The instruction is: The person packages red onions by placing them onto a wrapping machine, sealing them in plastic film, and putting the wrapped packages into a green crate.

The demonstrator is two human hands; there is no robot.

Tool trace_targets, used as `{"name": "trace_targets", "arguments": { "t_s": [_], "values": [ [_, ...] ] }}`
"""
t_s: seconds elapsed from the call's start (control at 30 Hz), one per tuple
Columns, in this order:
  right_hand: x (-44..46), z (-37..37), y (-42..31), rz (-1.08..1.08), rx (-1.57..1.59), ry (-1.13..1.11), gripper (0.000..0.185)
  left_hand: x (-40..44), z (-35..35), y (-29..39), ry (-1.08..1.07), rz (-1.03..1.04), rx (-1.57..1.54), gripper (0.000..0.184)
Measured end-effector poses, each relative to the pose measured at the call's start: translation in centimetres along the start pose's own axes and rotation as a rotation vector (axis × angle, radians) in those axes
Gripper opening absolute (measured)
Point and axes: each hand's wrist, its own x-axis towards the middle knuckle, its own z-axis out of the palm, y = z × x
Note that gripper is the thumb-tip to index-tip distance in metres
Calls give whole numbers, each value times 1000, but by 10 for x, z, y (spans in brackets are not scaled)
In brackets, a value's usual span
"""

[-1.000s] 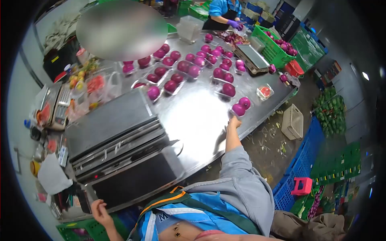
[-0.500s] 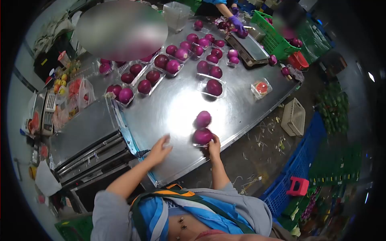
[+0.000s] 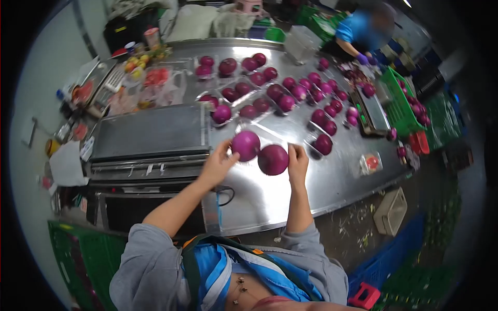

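Observation:
Two purple onions in a clear tray (image 3: pixel 259 151) hang just above the steel table (image 3: pixel 259 207), between my hands. My left hand (image 3: pixel 220 165) is closed round the tray's left end, its fingers by the lighter onion (image 3: pixel 245 145). At the other end my right hand (image 3: pixel 297 158) pinches the tray edge beside the darker onion (image 3: pixel 273 159). Behind them, several clear trays of purple onions (image 3: pixel 252 108) stand in loose rows. The wrapping machine (image 3: pixel 150 132) with a flat grey top lies left of my hands.
A co-worker (image 3: pixel 358 36) in purple gloves stands across the table near a scale (image 3: pixel 371 111) and a green crate of onions (image 3: pixel 402 101). Bagged fruit (image 3: pixel 155 78) lies at the back left. A white basket (image 3: pixel 390 211) is on the floor at the right.
The onion tray has risen from the table and moved left, toward the wrapping machine. My left hand, apart from the tray half a second ago, has taken hold of its left end. The view has turned.

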Motion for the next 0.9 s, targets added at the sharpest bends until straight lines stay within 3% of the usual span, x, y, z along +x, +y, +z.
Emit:
{"name": "trace_targets", "arguments": {
  "t_s": [0.07, 0.13, 0.23, 0.3, 0.47, 0.53, 0.6, 0.67, 0.7, 0.73, 0.77, 0.8, 0.87, 0.9],
  "values": [
    [17, 64, -45, -7, 90, -169, 21, -6, -56, 33, 132, 95, -135, 52],
    [18, 143, -67, -58, 170, -292, 22, -12, -124, 46, 269, 116, -54, 47],
    [0, 266, -62, -41, 173, -472, 23, -39, -228, 36, 447, 72, 71, 43],
    [-31, 325, -71, 119, 208, -537, 24, -60, -291, 23, 579, -90, 302, 40],
    [-82, 383, -92, 241, 181, -690, 26, -112, -389, 34, 473, -111, 442, 40],
    [-95, 365, -112, 215, 140, -748, 27, -126, -412, 39, 254, -109, 574, 39],
    [-97, 333, -113, 5, -159, -873, 29, -141, -439, 61, 170, -8, 633, 34],
    [-97, 295, -104, -282, -372, -958, 26, -149, -482, 71, -232, 451, 1400, 28],
    [-93, 282, -110, -457, -564, -1028, 24, -149, -495, 78, -354, 653, 1541, 25],
    [-92, 271, -118, -631, -758, -1091, 24, -148, -505, 81, -357, 659, 1530, 25],
    [-91, 267, -127, -837, -898, -1151, 37, -147, -512, 83, -471, 775, 1630, 26],
    [-95, 267, -126, -829, -908, -1143, 37, -144, -515, 83, -585, 898, 1731, 26],
    [-99, 276, -120, -1203, -1025, -1316, 49, -134, -510, 71, -555, 991, 1663, 30],
    [-102, 283, -121, -1267, -1051, -1321, 55, -127, -502, 69, -582, 1004, 1632, 31]
  ]
}}
